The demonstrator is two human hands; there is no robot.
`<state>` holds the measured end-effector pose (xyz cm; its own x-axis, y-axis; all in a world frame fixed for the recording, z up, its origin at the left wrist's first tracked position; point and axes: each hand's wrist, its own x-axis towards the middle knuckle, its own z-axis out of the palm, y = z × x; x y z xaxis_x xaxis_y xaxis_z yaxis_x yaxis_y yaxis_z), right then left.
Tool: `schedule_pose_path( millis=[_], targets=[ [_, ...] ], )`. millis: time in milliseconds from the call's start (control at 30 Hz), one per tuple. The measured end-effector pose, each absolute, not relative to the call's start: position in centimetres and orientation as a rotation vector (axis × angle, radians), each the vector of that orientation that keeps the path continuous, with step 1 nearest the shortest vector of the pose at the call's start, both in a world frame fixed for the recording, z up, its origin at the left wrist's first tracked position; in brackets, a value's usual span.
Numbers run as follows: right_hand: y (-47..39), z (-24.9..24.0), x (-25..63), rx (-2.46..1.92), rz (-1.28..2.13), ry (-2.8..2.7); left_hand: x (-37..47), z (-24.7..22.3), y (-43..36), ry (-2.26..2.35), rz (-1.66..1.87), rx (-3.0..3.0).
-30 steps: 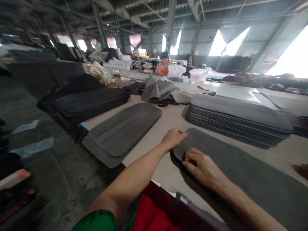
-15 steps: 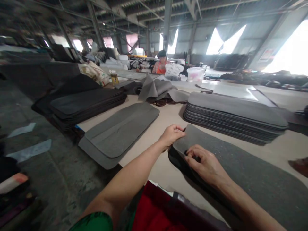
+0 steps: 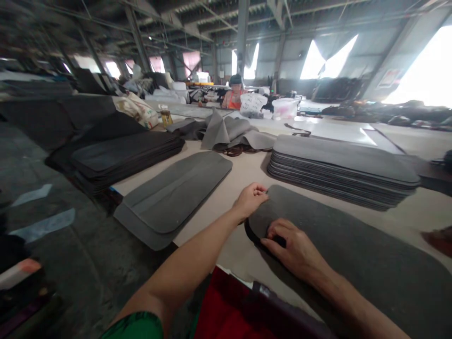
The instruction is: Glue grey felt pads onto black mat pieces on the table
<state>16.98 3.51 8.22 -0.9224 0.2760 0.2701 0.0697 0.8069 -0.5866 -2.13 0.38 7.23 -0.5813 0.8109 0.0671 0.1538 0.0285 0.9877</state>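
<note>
A large grey sheet (image 3: 328,235) with rounded corners, felt or foam by its look, lies at the right with a darker layer showing under its left end. My left hand (image 3: 251,200) is closed in a pinch on the far left corner of this sheet. Closer to me, my right hand (image 3: 294,247) curls with thumb and fingers at the near left edge, gripping it. Beyond the sheet stands a thick stack of similar grey sheets (image 3: 342,169). To the left of my hands lie a few overlapping grey sheets (image 3: 180,193).
A dark stack of sheets (image 3: 123,150) sits at the table's left edge. Crumpled grey material (image 3: 233,132) lies at the back of the tan tabletop (image 3: 229,245). Farther off are white plastic bags (image 3: 252,104) and a person (image 3: 235,94) in orange.
My right hand has lowered and shifted slightly left, pressing the near edge of the sheet down; the raised left end now lies flatter. My left hand stays at the corner.
</note>
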Motion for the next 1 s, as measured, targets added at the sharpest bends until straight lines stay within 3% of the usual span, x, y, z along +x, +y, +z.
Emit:
schedule_pose_path(
  millis=[367,1000],
  targets=[
    [4.4,8.6,17.1,-0.329,0.827,-2.607,-2.8,5.9,0.3,2.23,1.37,1.179],
    [3.9,7.7,17.4,-0.296,0.691,-2.811,-2.6,6.5,-0.8,2.37,1.139,1.462]
  ],
)
